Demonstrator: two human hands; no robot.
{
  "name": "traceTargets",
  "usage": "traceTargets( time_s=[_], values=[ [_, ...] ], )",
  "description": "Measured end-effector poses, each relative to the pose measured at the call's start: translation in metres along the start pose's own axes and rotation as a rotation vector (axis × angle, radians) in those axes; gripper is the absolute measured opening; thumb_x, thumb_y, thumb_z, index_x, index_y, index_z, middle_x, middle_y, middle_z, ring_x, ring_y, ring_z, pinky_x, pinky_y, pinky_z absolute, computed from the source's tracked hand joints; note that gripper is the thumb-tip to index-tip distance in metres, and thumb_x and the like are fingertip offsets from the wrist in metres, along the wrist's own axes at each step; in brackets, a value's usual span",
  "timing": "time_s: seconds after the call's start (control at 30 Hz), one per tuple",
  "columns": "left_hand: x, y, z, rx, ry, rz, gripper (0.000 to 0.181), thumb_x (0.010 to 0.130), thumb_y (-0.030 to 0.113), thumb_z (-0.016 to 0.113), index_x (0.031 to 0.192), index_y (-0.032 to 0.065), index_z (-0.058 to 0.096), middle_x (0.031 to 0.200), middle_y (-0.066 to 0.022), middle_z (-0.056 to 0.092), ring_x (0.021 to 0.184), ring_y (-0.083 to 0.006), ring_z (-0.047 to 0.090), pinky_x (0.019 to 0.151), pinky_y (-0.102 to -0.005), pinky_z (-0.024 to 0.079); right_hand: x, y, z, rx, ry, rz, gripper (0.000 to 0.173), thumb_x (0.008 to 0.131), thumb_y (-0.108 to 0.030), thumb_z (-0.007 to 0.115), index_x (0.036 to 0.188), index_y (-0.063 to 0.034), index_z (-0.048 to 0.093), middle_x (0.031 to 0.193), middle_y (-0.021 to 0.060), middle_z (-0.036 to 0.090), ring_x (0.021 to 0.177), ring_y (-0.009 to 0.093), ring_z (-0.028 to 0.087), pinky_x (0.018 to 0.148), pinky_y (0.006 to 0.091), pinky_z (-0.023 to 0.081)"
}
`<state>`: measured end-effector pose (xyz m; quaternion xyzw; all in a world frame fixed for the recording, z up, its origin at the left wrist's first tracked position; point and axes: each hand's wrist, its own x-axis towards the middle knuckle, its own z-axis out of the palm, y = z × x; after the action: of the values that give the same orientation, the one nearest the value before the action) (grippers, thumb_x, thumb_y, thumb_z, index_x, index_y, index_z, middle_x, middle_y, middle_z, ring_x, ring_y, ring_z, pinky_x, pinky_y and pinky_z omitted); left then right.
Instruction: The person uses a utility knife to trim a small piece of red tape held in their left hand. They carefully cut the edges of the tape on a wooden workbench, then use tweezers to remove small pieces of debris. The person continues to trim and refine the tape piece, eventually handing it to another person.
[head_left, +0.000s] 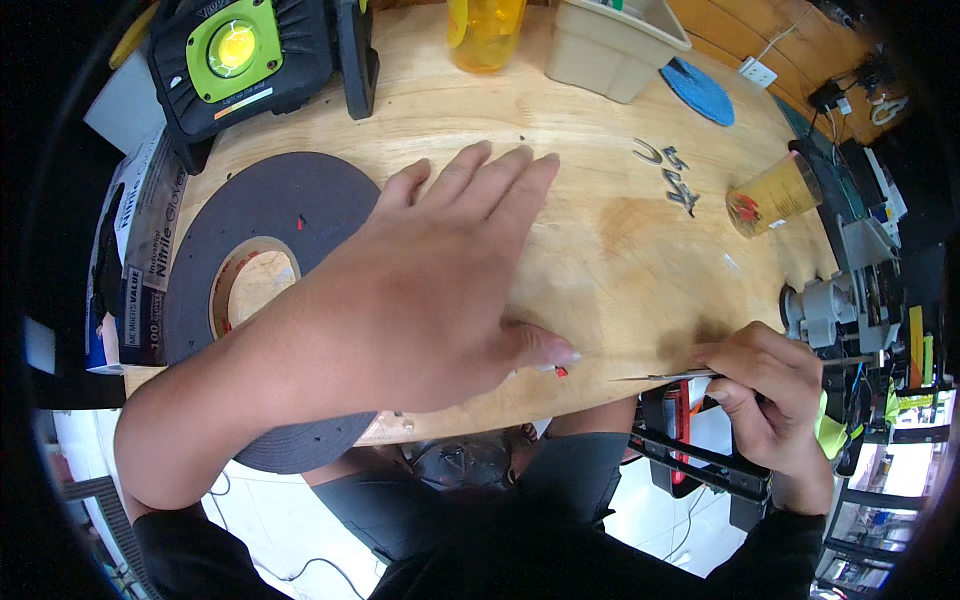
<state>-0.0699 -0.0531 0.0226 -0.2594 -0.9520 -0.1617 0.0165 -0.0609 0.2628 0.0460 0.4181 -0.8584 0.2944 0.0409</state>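
Observation:
My left hand (442, 277) lies palm down over the wooden table (585, 277), fingers spread and pointing away from me. A small red piece (562, 371) shows at its thumb tip; the palm side is hidden, so whether the thumb pinches it is unclear. My right hand (757, 382), at the table's front right edge, holds a thin pointed metal tool (675, 375) between thumb and fingers, its tip towards the left. Under my left forearm lies a large roll of dark grey foam tape (202, 217), with a red scrap (301, 222) on it. Several chrome letter pieces (679, 193) lie farther back.
A clear cup (772, 196) with red bits stands at the right. At the back are a work light (255, 67), a yellow liquid bottle (486, 37), a beige bin (611, 56) and a blue pad (697, 91). A glove box (146, 255) stands left.

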Motion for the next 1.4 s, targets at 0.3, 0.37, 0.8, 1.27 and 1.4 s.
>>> traceTargets(
  time_s=[0.3, 0.37, 0.8, 1.27, 1.4],
  values=[
    [0.0, -0.002, 0.005, 0.005, 0.033, -0.001, 0.108, 0.088, 0.054, 0.075, 0.159, -0.0073, 0.022, 0.16, -0.0324, 0.036, 0.153, -0.0456, 0.03, 0.124, -0.0532, 0.023, 0.006, -0.029, 0.05, 0.216, 0.239, 0.134, 0.023, 0.088, -0.006, 0.07, 0.11, 0.0028, 0.068, 0.087, 0.005, 0.057, 0.071, 0.011, 0.049, 0.062, 0.0238, 0.037],
    [0.0, -0.001, 0.004, 0.012, 0.029, -0.003, 0.107, 0.088, 0.054, 0.074, 0.159, -0.0074, 0.022, 0.16, -0.0326, 0.036, 0.153, -0.045, 0.03, 0.124, -0.0534, 0.024, 0.016, -0.035, 0.069, 0.117, 0.274, 0.05, 0.023, 0.082, -0.01, 0.08, 0.102, 0.0007, 0.073, 0.082, 0.0051, 0.057, 0.068, 0.011, 0.048, 0.06, 0.0236, 0.036],
    [0.004, -0.001, 0.01, 0.03, 0.017, -0.047, 0.107, 0.091, 0.059, 0.069, 0.16, -0.0069, 0.022, 0.162, -0.0309, 0.033, 0.154, -0.0432, 0.029, 0.124, -0.0543, 0.024, 0.017, -0.046, 0.079, -0.093, 0.479, 0.233, 0.008, 0.083, 0.003, 0.075, 0.09, 0.0014, 0.071, 0.083, 0.0083, 0.065, 0.068, 0.016, 0.061, 0.062, 0.0266, 0.046],
    [0.004, 0.003, 0.003, 0.043, -0.03, -0.057, 0.108, 0.091, 0.06, 0.068, 0.16, -0.0099, 0.022, 0.165, -0.0288, 0.031, 0.156, -0.0415, 0.025, 0.126, -0.053, 0.022, -0.016, -0.018, 0.04, -0.456, 0.364, 0.365, 0.014, 0.091, -0.004, 0.071, 0.103, 0.0011, 0.076, 0.089, 0.0128, 0.065, 0.07, 0.025, 0.064, 0.064, 0.0311, 0.048],
    [0.003, 0.001, 0.004, 0.046, 0.007, -0.033, 0.107, 0.091, 0.058, 0.069, 0.159, -0.0106, 0.024, 0.163, -0.0288, 0.034, 0.155, -0.0417, 0.027, 0.125, -0.0518, 0.023, -0.011, -0.031, 0.034, -0.061, 0.284, 0.368, 0.012, 0.089, -0.001, 0.069, 0.1, 0.0025, 0.07, 0.085, 0.0128, 0.064, 0.072, 0.024, 0.063, 0.066, 0.0323, 0.048]
  ],
)
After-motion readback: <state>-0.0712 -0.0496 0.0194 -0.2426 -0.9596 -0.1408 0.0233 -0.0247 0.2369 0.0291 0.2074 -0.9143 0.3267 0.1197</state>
